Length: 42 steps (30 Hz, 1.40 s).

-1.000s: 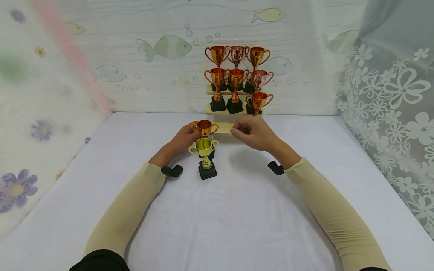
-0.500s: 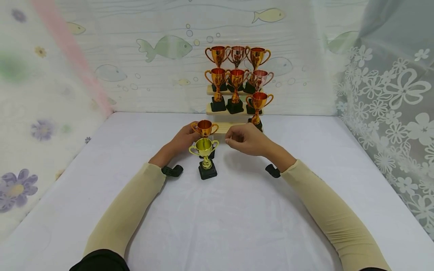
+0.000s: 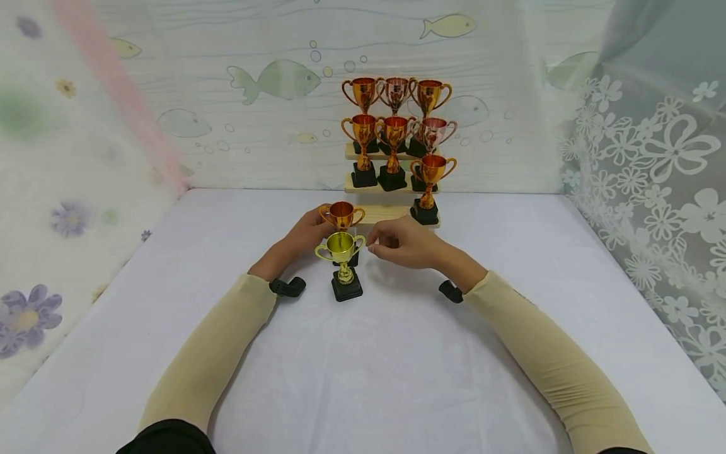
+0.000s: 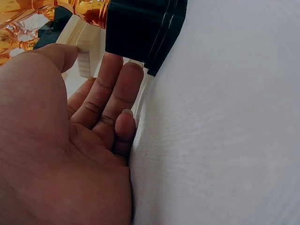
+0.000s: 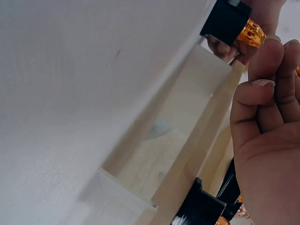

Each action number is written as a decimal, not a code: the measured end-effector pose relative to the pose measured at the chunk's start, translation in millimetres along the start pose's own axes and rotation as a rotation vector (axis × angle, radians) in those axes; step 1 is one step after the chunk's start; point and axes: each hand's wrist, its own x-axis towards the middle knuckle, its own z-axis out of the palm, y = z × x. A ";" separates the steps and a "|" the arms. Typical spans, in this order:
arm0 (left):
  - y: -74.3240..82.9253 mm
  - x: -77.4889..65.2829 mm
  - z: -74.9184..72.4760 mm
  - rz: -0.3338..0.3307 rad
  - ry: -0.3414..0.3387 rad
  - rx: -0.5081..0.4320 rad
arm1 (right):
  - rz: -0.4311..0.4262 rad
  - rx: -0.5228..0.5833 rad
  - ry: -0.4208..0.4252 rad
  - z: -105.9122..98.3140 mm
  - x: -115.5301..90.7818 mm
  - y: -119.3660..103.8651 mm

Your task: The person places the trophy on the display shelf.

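Note:
A gold trophy cup (image 3: 341, 252) on a black base stands on the table, with an orange trophy cup (image 3: 343, 215) just behind it. Behind those, my left hand (image 3: 307, 237) holds the left end of the wooden tiered rack (image 4: 89, 54); the thumb rests on the wood and the other fingers reach behind the black base (image 4: 140, 30). My right hand (image 3: 408, 243), loosely curled and holding nothing, hovers in front of the rack, its fingertips close to the gold cup. Another orange trophy cup (image 3: 432, 176) stands at the right end of the bottom shelf.
The upper shelves carry several orange and pinkish trophy cups (image 3: 394, 132). White cloth (image 3: 363, 366) covers the table. A fish-print curtain (image 3: 227, 126) hangs behind, and a floral lace curtain (image 3: 652, 189) borders the right side.
My right hand has drawn away from the orange trophy cup on the bottom shelf's right end, moving left and nearer, and has uncovered that cup's base. The left hand stays put.

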 end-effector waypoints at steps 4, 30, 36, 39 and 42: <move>-0.7 0.4 -0.5 0.000 -0.007 0.002 | 0.008 0.019 -0.003 1.4 0.2 -2.6; 34.7 -17.7 -5.2 -0.017 -0.042 -0.020 | -0.020 -0.001 -0.049 17.6 4.1 -8.8; 31.7 -15.9 -5.5 -0.025 -0.043 -0.022 | -0.040 0.011 -0.056 19.8 4.6 -9.2; 19.6 -8.9 -4.6 -0.024 -0.040 -0.019 | -0.034 0.020 -0.059 20.3 5.0 -10.1; 4.8 -0.4 -3.7 -0.021 -0.033 -0.021 | -0.022 0.030 -0.060 20.1 5.5 -10.9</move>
